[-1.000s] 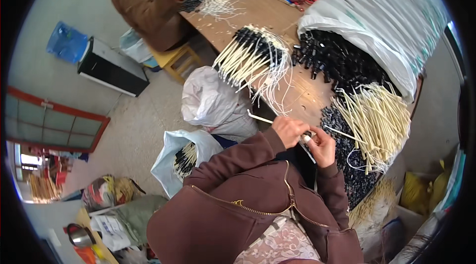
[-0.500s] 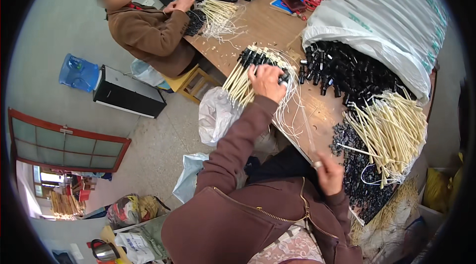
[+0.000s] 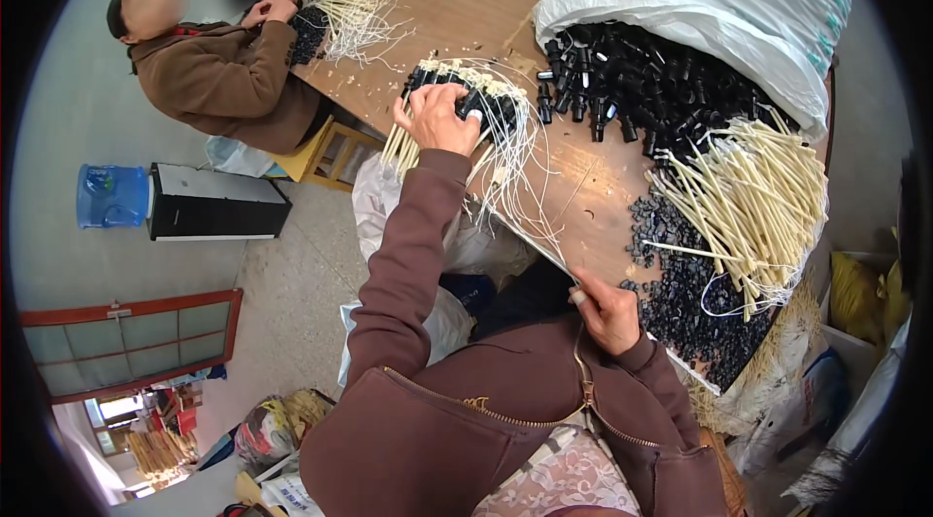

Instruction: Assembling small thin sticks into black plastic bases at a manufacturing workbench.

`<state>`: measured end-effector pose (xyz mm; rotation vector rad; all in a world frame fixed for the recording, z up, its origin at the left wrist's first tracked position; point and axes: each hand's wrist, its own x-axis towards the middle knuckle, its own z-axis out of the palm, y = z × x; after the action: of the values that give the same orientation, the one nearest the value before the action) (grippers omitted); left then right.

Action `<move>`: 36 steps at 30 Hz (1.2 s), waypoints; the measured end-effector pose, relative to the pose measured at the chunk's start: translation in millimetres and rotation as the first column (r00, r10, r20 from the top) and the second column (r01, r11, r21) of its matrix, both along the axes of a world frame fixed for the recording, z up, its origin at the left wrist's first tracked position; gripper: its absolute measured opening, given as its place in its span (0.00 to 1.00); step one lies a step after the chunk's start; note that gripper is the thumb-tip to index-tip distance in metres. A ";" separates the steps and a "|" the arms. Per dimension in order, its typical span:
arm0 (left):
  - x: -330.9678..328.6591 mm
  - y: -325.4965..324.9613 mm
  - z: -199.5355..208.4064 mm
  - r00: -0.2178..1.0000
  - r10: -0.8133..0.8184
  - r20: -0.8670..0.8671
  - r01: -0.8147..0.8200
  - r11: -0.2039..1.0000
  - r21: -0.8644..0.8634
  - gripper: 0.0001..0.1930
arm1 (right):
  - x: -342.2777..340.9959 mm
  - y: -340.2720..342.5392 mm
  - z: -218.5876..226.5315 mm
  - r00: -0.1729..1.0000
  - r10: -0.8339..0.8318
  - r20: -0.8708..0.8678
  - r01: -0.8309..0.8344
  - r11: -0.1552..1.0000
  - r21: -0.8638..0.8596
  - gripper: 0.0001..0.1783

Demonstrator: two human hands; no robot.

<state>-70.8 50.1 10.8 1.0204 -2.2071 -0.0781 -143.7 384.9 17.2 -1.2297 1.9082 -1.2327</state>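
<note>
My left hand [image 3: 442,119] is closed over a row of black plastic fittings [image 3: 501,111] on cream sticks [image 3: 397,150] at the table's near edge. Its thumb presses against one fitting; the fingertips are partly hidden among them. White strings [image 3: 525,159] trail from the sticks toward my right hand [image 3: 610,313]. That hand is lower, just off the table edge, with thumb and forefinger pinched where a white string seems to end. A pile of loose black fittings [image 3: 622,80] lies to the right, spilling from a white woven sack [image 3: 700,2].
A large bundle of cream sticks [image 3: 748,206] lies at the right over small black pieces [image 3: 695,308] on the wooden table [image 3: 466,12]. Across the table sits a co-worker [image 3: 219,80] with similar sticks [image 3: 355,7]. A water dispenser [image 3: 209,201] stands at the left.
The view has swung, moving the scene left and up. My left hand still lies on the bundled sticks. My right hand stays near the table edge, its fingers now pointing more toward the strings.
</note>
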 end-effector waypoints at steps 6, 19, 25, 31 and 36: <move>1.7 -13.8 0.7 0.998 0.047 -0.047 -0.048 0.999 -0.025 0.15 | -0.1 -6.0 5.2 0.997 0.053 -0.048 -0.051 0.998 0.032 0.16; 5.5 -1.7 -19.1 0.998 0.046 -0.032 -0.045 0.999 0.031 0.23 | 7.8 6.4 4.1 0.989 0.100 -0.105 -0.086 0.988 0.125 0.13; -2.2 34.4 23.4 0.992 -0.060 -0.111 0.054 0.997 -0.057 0.26 | 7.6 1.0 0.0 0.978 0.135 -0.161 -0.113 0.983 0.141 0.13; -57.6 92.1 -4.8 0.731 -0.630 -0.262 0.682 0.677 0.276 0.22 | -1.7 -8.6 2.4 0.971 0.010 -0.237 0.010 0.997 0.082 0.16; -115.3 88.5 -33.9 0.864 -0.499 -0.068 0.495 0.815 0.302 0.23 | -20.6 20.4 10.1 0.943 -0.162 -0.290 0.195 0.977 0.088 0.17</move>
<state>-186.1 138.6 -23.1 0.5627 -2.4733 -0.6780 -164.2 405.3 27.3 -1.2462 2.3091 -1.0610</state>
